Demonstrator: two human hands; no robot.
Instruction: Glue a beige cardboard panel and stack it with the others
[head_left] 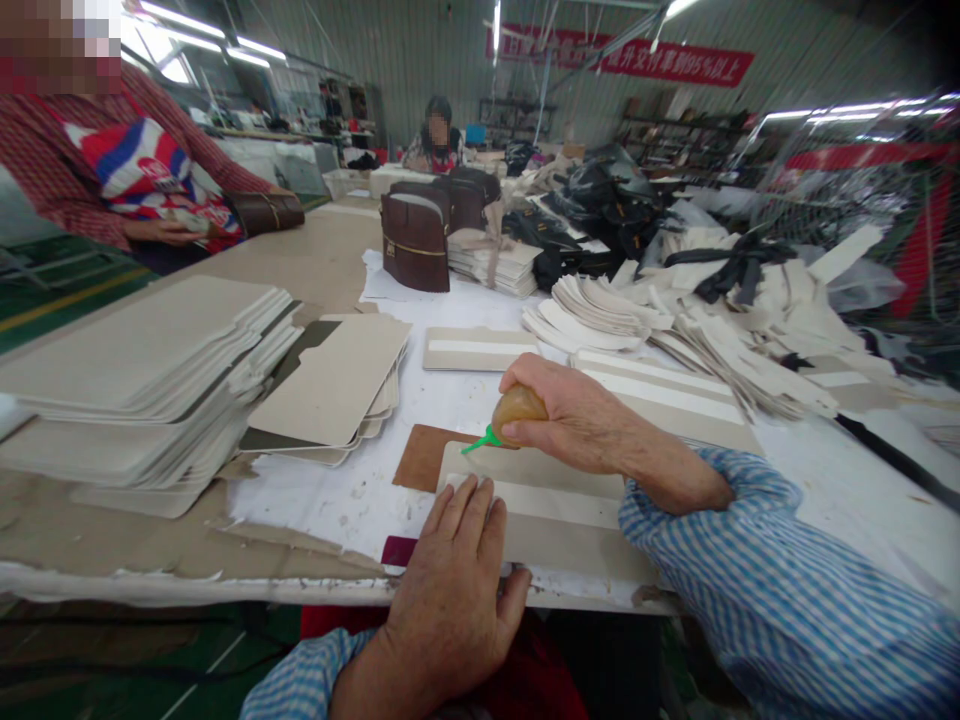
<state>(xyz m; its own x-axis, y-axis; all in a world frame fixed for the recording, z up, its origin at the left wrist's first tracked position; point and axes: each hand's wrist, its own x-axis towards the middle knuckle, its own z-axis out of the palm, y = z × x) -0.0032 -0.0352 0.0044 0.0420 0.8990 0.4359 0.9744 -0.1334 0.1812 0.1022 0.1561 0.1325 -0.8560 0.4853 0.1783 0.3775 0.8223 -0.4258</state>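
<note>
My right hand is closed round a yellowish squeeze bottle with a thin green nozzle. The nozzle points down and left, its tip at the upper left corner of a beige panel that carries a white strip. On the panel's left end lies my left hand, flat, fingers stretched forward. A brown piece shows partly from under the panel. Beside my left hand, near the table edge, is a dark magenta piece.
Stacks of beige panels stand at the left, with more panels nearer the middle. Another striped panel lies ahead. Brown bags stand farther back. Curved beige strips and a striped pile fill the right. A co-worker stands at left.
</note>
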